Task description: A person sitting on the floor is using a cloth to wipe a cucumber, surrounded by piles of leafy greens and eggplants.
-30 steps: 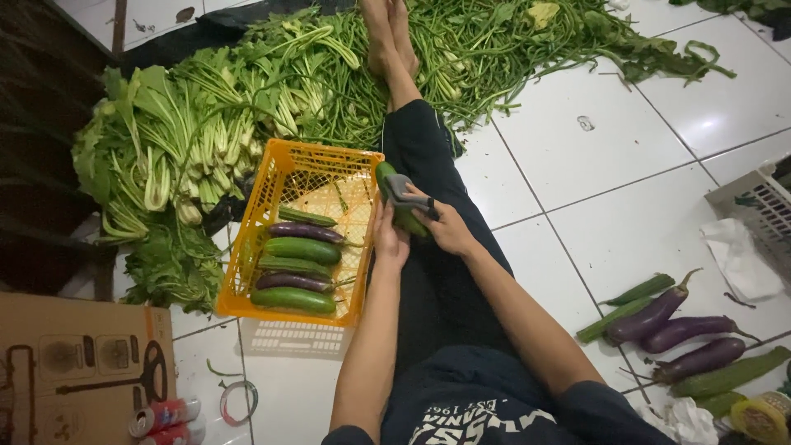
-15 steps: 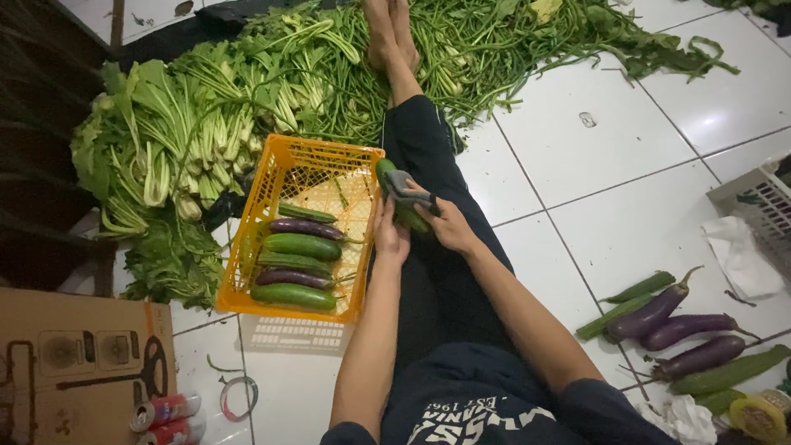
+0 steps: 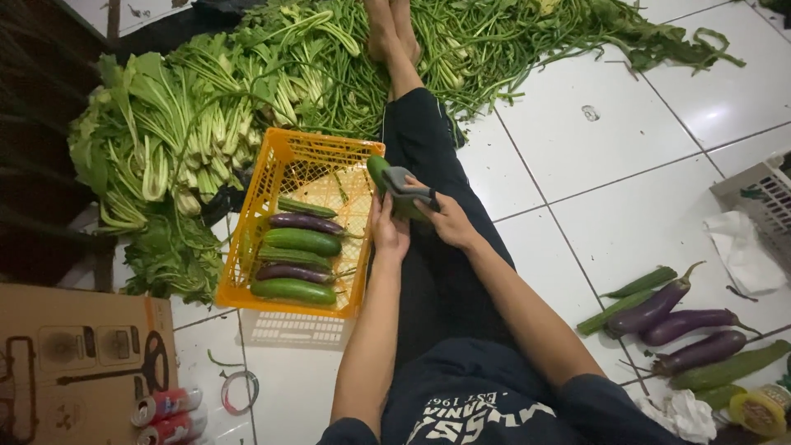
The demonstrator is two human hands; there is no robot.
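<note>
Cucumber (image 3: pixel 381 170) between both hands

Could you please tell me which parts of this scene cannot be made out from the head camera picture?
- Green vegetable in both hands: only its tip shows; the grey tool and fingers cover the rest.
- Left hand: seen from the back, its grip is hidden.
- Right hand: the tool's working edge is under it.
- Orange crate: its floor lies under the stacked vegetables.
- White basket: cut by the right edge.
</note>
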